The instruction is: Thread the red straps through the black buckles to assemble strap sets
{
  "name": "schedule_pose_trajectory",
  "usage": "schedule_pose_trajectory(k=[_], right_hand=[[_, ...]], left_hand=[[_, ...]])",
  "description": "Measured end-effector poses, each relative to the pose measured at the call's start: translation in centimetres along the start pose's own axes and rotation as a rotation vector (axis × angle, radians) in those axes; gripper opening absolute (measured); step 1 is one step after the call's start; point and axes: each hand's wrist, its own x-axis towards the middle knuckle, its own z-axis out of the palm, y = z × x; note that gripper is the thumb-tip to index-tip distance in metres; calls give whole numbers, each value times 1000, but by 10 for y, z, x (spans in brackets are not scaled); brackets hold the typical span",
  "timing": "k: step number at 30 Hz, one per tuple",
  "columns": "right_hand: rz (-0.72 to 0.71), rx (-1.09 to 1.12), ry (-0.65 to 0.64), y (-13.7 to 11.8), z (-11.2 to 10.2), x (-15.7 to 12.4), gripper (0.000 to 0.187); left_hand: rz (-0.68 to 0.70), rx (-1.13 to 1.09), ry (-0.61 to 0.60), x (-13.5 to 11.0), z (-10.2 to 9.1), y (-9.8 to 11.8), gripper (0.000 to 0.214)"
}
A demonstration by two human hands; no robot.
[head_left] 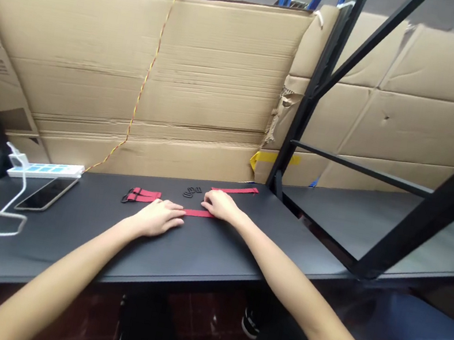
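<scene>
A red webbing strap (pixel 197 213) lies flat across the dark table between my hands. My left hand (pixel 160 218) rests palm down with its fingers stretched out, the fingertips at the strap's left end. At the strap's right part, my right hand (pixel 221 205) has its fingers bent down and closed on it; the fingertips are partly hidden. Behind the right hand runs another red strip (pixel 236 190); whether it joins the same strap I cannot tell. Several small black buckles (pixel 191 191) lie just left of the right hand. Beyond my left hand is a folded red strap with black buckles (pixel 141 196).
On the left are a phone (pixel 48 194), a white power strip (pixel 49 169) and a white cable (pixel 10 214). Cardboard (pixel 217 74) walls the table's back, with a yellow-red twisted cord (pixel 141 90) hanging down it. A black metal frame (pixel 302 113) stands at the right.
</scene>
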Motion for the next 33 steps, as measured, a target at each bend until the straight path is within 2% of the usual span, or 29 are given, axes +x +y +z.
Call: schedule_pose_trajectory(k=[3,6,9,11,13,16,20,25,29,33], right_hand=[[0,78,2,3,2,1,15],[-80,269,18,5,5,2,6],[-126,478,-4,4,8,3,24],[-107,558,-33,3,9,3,33],[-81,596,-63,3,10,2,33],[-85,626,-84,1,12,2,29],[-173,703,-82,-6,17,2,32],[-267,876,-133,-17,19,1,29],[-211,1082,-162,-21,14,0,33],[-157,1229,-159,-25,9,-3,36]], left_hand=[[-9,17,-21,2,2,2,41],[-79,103,-17,3,1,3,42],[-58,88,-7,2,0,4,40],[-17,28,-6,2,2,5,39],[-21,-24,-6,3,5,5,41],[-107,-95,18,5,8,3,39],[-234,-266,78,5,11,-3,26],[-308,-513,44,5,13,-10,21],[-310,-715,42,4,10,-13,26],[-304,-706,84,4,4,-11,27]])
